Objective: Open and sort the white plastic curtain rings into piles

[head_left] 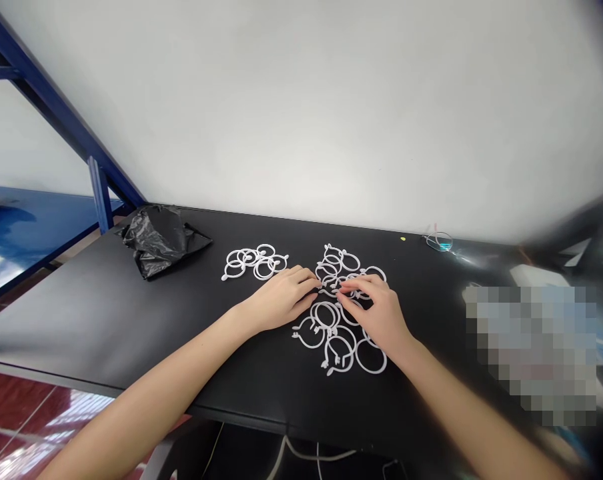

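Note:
White plastic rings lie on a black table (106,313). A large loose pile of rings (341,313) sits in the middle, and a smaller group of rings (255,261) lies to its left. My left hand (281,297) rests on the table with its fingertips pinched at a ring on the pile's left edge. Over the pile, my right hand (376,310) pinches its fingers on a ring, close to the left fingertips. Both hands meet at about the same ring, and which part each one holds is hidden.
A crumpled black plastic bag (159,243) lies at the table's back left. A small clear item with a blue part (439,241) sits at the back right by the white wall. A blue metal frame (56,113) stands at the left. Cables hang below the front edge.

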`<state>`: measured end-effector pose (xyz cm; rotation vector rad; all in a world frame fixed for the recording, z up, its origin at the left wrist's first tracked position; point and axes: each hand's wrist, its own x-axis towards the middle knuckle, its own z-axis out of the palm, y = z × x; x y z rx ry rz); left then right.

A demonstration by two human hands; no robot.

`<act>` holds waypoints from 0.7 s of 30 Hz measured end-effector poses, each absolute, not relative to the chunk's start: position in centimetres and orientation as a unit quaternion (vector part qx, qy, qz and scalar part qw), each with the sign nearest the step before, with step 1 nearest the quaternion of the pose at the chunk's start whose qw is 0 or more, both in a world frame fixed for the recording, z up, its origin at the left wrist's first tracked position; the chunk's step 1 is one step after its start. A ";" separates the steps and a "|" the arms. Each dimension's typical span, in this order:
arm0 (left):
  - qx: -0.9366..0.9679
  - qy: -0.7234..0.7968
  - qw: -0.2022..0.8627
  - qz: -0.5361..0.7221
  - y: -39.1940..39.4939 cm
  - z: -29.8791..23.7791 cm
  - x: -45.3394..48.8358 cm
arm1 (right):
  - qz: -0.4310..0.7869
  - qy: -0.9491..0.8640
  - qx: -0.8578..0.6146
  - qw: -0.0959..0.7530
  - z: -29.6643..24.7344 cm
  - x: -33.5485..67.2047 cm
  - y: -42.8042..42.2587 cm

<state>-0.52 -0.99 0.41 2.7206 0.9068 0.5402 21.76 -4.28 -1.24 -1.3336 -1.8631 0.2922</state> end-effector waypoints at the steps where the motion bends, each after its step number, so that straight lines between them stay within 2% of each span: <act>1: 0.927 0.309 0.110 0.182 -1.0 0.4 -0.5 | 0.116 -0.737 -0.529 0.404 -1.3 21.8 -4.3; 9: 0.927 0.305 0.113 0.185 -1.0 0.5 -0.5 | 0.132 -0.730 -0.532 0.407 -1.2 21.8 -4.3; 14: 0.928 0.301 0.113 0.189 -1.0 0.4 -0.5 | 0.146 -0.696 -0.536 0.455 -0.9 21.6 -4.4; 21: 0.929 0.304 0.112 0.176 -1.0 0.4 -0.6 | 0.243 -0.630 -0.540 0.502 -0.4 21.7 -4.3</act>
